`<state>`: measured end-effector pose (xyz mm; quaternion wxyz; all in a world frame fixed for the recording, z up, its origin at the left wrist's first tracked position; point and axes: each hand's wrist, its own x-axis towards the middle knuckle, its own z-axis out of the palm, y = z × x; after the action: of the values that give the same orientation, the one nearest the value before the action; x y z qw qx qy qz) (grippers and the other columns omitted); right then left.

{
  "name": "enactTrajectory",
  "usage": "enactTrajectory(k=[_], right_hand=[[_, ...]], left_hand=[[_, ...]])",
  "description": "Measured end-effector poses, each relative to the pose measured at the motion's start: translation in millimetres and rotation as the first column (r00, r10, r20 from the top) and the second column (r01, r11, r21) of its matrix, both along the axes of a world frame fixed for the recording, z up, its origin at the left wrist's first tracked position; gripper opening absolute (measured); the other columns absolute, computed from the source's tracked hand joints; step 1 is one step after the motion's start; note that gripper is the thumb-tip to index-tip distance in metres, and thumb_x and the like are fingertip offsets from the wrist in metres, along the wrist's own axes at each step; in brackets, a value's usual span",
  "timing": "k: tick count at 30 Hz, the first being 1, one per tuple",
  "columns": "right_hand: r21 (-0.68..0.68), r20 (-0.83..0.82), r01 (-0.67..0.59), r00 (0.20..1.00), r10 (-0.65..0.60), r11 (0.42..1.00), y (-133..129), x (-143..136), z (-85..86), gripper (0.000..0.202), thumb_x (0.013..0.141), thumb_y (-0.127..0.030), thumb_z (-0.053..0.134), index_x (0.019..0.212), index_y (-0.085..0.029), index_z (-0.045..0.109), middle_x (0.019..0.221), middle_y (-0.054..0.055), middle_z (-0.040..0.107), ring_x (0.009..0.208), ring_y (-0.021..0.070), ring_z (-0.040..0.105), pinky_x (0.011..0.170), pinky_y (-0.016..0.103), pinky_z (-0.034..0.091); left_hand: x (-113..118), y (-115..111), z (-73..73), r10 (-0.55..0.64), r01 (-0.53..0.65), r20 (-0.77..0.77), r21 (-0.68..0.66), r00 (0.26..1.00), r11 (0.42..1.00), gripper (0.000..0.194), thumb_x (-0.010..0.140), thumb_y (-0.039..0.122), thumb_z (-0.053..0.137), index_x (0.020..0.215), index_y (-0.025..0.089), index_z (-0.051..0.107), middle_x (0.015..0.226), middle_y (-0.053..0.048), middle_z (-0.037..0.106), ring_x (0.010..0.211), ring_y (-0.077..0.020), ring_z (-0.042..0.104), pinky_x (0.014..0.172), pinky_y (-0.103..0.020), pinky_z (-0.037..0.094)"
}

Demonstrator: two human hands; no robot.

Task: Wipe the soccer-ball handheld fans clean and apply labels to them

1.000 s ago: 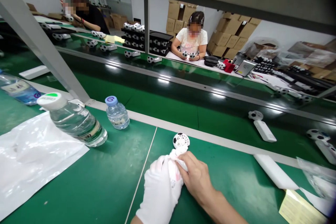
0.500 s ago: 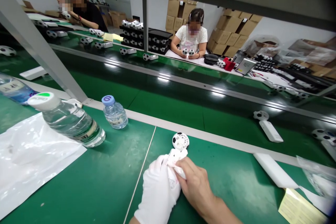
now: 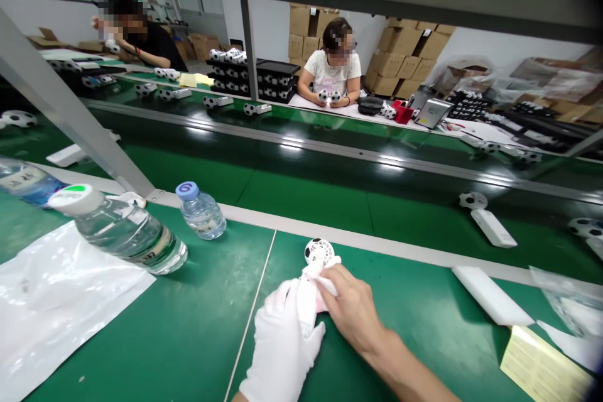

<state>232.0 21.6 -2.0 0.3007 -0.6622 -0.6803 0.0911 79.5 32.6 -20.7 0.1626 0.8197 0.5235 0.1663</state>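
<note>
My left hand (image 3: 281,342), in a white glove, grips the white handle of a small hand-held fan (image 3: 318,253) whose round head is patterned like a football. My bare right hand (image 3: 354,311) presses a small white cloth against the fan's handle just below the head. Both hands rest low on the green bench top (image 3: 188,333), close to me. Most of the handle is hidden under my fingers.
Two water bottles (image 3: 120,232) (image 3: 200,210) stand left, beside a clear plastic bag (image 3: 51,301). A white foam strip (image 3: 492,295) and a yellow note pad (image 3: 541,370) lie right. Football fans (image 3: 485,217) ride the conveyor (image 3: 330,191). Two people sit opposite, with cartons behind.
My hands and the fan have stayed in place with small rubbing shifts of the right fingers. The view has tilted slightly, and the fans on the belt have drifted right.
</note>
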Motion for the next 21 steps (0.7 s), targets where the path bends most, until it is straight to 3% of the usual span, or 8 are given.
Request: enactTrajectory(k=[4, 10, 14, 19, 21], right_hand=[[-0.02, -0.218, 0.161, 0.962, -0.161, 0.987, -11, 23, 5.3, 0.02, 0.089, -0.036, 0.046, 0.085, -0.02, 0.058, 0.074, 0.001, 0.055, 0.064, 0.014, 0.053, 0.06, 0.024, 0.039], [-0.11, -0.367, 0.178, 0.907, -0.207, 0.978, -18, 26, 11.4, 0.024, 0.088, -0.04, 0.047, 0.08, -0.02, 0.058, 0.072, 0.0, 0.052, 0.065, 0.0143, 0.051, 0.062, 0.025, 0.039], [-0.18, -0.534, 0.311, 0.765, -0.359, 0.933, -20, 29, 10.6, 0.03, 0.083, -0.048, 0.051, 0.079, -0.02, 0.06, 0.073, -0.001, 0.055, 0.067, 0.0145, 0.051, 0.063, 0.024, 0.039], [-0.271, -0.625, 0.407, 0.615, -0.481, 0.872, -31, 42, 4.5, 0.04, 0.075, -0.058, 0.055, 0.075, -0.018, 0.06, 0.064, -0.002, 0.053, 0.06, 0.0141, 0.046, 0.056, 0.023, 0.038], [-0.271, -0.651, 0.432, 0.576, -0.495, 0.86, -35, 48, 1.8, 0.042, 0.073, -0.059, 0.055, 0.073, -0.018, 0.06, 0.061, -0.002, 0.051, 0.057, 0.0133, 0.044, 0.052, 0.023, 0.037]], left_hand=[[0, -2, 3.0, 0.066, -0.066, 0.001, -0.094, 0.998, 0.993, 0.061, 0.067, 0.039, 0.059, 0.121, 0.011, 0.054, 0.12, -0.016, 0.054, 0.107, -0.0326, 0.049, 0.093, -0.047, 0.041], [-1, 2, 9.5, 0.028, -0.035, -0.052, -0.145, 0.998, 0.989, 0.068, 0.065, 0.036, 0.059, 0.128, 0.012, 0.048, 0.127, -0.016, 0.05, 0.114, -0.0317, 0.046, 0.099, -0.047, 0.036], [8, 8, 20.5, -0.027, -0.005, -0.164, -0.192, 0.986, 0.981, 0.083, 0.067, 0.035, 0.059, 0.139, 0.006, 0.029, 0.134, -0.021, 0.042, 0.119, -0.034, 0.042, 0.098, -0.047, 0.036], [30, 25, 36.5, -0.076, 0.026, -0.26, -0.192, 0.962, 0.981, 0.068, 0.072, 0.022, 0.057, 0.135, 0.01, 0.035, 0.124, -0.019, 0.047, 0.112, -0.0339, 0.046, 0.091, -0.045, 0.042], [33, 35, 41.1, -0.058, 0.005, -0.202, -0.252, 0.978, 0.968, 0.064, 0.071, 0.017, 0.054, 0.133, 0.009, 0.038, 0.12, -0.021, 0.048, 0.109, -0.0354, 0.047, 0.09, -0.048, 0.041]])
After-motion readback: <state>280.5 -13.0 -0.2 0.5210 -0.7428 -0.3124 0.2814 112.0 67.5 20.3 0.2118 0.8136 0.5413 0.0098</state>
